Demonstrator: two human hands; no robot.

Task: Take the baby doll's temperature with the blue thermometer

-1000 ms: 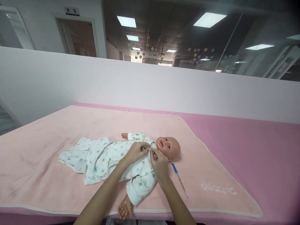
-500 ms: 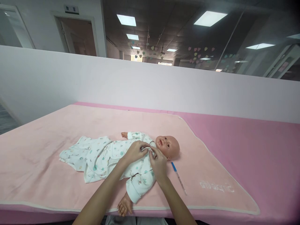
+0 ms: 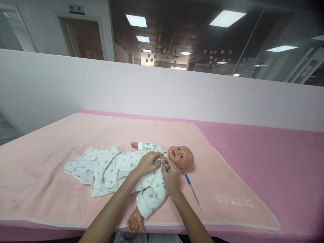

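Note:
A baby doll (image 3: 186, 159) lies on its back, its head to the right, dressed in a white baby gown (image 3: 107, 172) with small green and yellow prints. At the gown's neckline, my left hand (image 3: 148, 163) pinches the fabric edge between thumb and fingers. Close beside it, my right hand (image 3: 171, 174) grips the same edge just below the doll's chin. Both sets of fingertips nearly meet and partly cover the cloth between them. One doll hand (image 3: 135, 221) sticks out of the near sleeve, palm up.
A thermometer (image 3: 193, 192) with a blue end lies right of the doll. Under everything is a pale pink blanket (image 3: 227, 175) with white edging, spread over a darker pink surface (image 3: 283, 162). A low white partition (image 3: 162, 91) stands behind, with a window above it.
My fingers have shifted slightly at the neckline, and the pinched cloth edge sits a little differently. The doll and thermometer stay where they were.

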